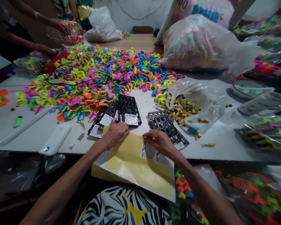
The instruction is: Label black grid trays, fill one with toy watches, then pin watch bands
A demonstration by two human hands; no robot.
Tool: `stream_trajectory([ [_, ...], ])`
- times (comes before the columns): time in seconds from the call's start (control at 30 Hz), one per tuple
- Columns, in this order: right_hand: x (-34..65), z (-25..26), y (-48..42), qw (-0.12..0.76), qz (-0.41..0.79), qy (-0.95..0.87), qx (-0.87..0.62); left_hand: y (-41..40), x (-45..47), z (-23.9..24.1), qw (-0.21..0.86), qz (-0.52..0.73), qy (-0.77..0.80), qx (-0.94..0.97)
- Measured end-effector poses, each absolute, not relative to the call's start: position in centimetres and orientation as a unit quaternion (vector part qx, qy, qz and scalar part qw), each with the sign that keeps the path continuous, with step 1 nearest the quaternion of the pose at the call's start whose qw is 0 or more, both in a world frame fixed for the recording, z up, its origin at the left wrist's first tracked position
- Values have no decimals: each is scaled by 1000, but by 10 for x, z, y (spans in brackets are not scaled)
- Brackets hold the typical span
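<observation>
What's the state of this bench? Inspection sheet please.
surface: white table, mostly covered.
job's things: yellow label sheet at the near edge; black trays just behind it.
clutter: pile of coloured plastic pieces; open clear bag of small parts; green lighter.
hands: left hand flat on the sheet; right hand on its white labels, grip unclear.
cables: thin black cable across the pile.
surroundings: another person's hands far left; large filled bags far right.
</observation>
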State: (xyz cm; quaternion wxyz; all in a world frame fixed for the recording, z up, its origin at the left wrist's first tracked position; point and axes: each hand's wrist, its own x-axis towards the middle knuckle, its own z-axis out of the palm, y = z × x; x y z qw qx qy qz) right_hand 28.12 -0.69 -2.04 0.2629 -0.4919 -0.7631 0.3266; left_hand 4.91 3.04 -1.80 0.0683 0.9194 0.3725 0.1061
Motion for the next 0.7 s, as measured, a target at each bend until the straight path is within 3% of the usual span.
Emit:
stream_trajectory([
  [0.2, 276, -29, -11, 329, 323, -749, -476, 19, 83, -18, 138, 92, 390, 906],
  [0.4, 267, -27, -33, 272, 19, -830, -486, 22, 96, -22, 180, 111, 412, 886],
  [0.47, 264, -30, -41, 262, -31, -839, -477, 22, 95, -26, 179, 111, 410, 887],
  [0.57, 262, -33, -52, 305, -3, -821, -483, 20, 96, -35, 146, 102, 397, 900],
  [0.7, 279, -19, -67, 431, 204, -727, -494, 18, 98, -50, 68, 94, 381, 917],
])
